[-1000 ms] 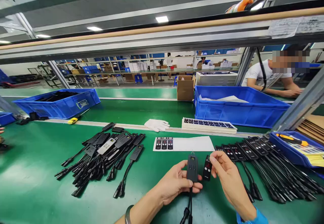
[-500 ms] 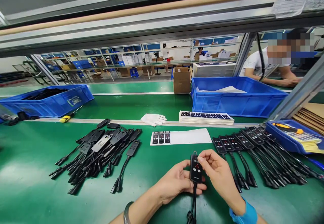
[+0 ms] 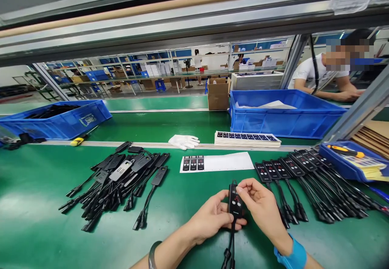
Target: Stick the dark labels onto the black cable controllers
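My left hand point(image 3: 209, 218) grips a small black controller point(image 3: 235, 204) with red markings on its face; its cable hangs down toward me. My right hand point(image 3: 261, 210) rests its thumb and fingers on the controller's front and right side. To the left lies a pile of several black controllers with cables point(image 3: 121, 178), unlabelled. On the right, a row of labelled controllers point(image 3: 291, 169) is laid out with cables trailing. A white sticker sheet point(image 3: 217, 163) with three black labels at its left end lies just beyond my hands.
A stack of label sheets point(image 3: 246, 139) and a white glove point(image 3: 184, 141) sit by the belt divider. Blue bins stand at the left point(image 3: 57, 121) and back right point(image 3: 285, 117); a small blue tray point(image 3: 352, 161) holds tools. A person in a white shirt point(image 3: 306, 80) works opposite.
One second ago my right hand held a separate black label beside the controller. The label now lies on the controller's face with my right fingers on it. The view tilted down slightly.
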`<state>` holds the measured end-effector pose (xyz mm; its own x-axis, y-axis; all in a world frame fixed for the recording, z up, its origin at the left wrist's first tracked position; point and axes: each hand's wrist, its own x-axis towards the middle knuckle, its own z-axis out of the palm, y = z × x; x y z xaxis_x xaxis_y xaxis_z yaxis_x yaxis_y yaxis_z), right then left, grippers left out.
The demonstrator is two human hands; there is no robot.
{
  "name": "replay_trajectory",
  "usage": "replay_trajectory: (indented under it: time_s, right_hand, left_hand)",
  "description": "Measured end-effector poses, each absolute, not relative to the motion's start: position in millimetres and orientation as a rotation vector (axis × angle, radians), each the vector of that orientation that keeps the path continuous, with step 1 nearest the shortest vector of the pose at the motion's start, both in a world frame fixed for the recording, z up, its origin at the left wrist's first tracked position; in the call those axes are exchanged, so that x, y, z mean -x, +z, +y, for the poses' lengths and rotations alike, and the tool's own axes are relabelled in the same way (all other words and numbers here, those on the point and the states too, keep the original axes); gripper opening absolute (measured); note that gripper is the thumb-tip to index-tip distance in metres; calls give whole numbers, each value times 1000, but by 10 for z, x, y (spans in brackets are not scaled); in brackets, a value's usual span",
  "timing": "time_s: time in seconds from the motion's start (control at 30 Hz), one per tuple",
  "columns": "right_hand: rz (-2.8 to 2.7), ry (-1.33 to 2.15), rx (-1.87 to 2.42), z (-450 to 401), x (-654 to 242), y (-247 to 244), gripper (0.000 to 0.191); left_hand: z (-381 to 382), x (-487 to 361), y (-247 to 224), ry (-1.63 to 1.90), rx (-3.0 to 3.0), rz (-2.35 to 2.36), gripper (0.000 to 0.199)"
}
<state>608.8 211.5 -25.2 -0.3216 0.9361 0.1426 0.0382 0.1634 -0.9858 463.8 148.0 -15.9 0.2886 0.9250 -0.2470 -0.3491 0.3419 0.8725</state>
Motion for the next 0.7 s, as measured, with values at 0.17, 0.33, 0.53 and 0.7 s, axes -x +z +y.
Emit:
replay_trajectory:
  time_s: [0.17,0.33,0.53,0.7]
  right_hand:
    - [-1567,1284,983,2116,-6088,-263,22]
    - [-1569,1283,1000,2122,-6090,-262,24]
    - [-1570,1274,1015,2111,-6083,-281,26]
    - [-1635,1136,1098,2175,-6097,-311,31]
  left_hand:
    - [1481,-4646,-154,987,-814,891,56]
    - [1482,-4652,-155,989,-823,893,55]
    - [1472,-4671,-122,977,-828,894,54]
    - [1471,-4673,-132,994,-788,906,54]
